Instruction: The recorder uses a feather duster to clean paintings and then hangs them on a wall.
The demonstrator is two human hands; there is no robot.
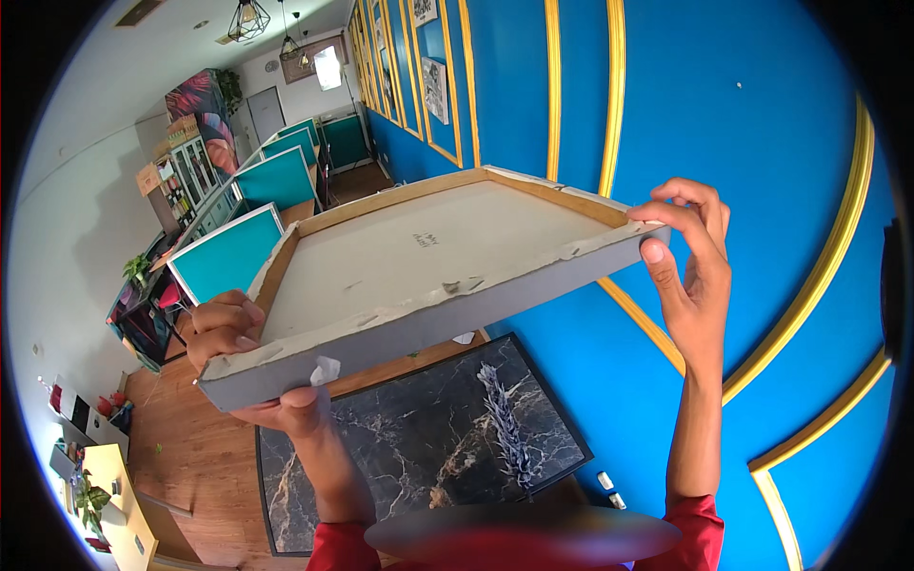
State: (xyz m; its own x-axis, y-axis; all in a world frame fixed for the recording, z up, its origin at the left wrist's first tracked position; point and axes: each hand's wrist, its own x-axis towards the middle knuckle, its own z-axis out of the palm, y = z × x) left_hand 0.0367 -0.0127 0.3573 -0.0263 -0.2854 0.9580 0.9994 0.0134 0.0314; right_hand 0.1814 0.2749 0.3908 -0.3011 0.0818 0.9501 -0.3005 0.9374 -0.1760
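Observation:
A stretched canvas (pixel 421 257) is held up in front of me, its back and wooden stretcher bars showing, one grey-painted side edge facing me. At its left corner my left hand (pixel 250 357) grips the frame, fingers over the bar and thumb below. My right hand (pixel 685 250) pinches the right corner between thumb and fingers. A small torn white scrap (pixel 325 370) is by my left thumb. The canvas's front face is hidden.
Below is a dark marble-patterned tabletop (pixel 400 457) with a dried lavender-like sprig (pixel 507 428). A blue wall (pixel 685 128) with gold moulding rises at right. Teal desk partitions (pixel 228 253) stand beyond; a yellow desk (pixel 118 499) is at lower left.

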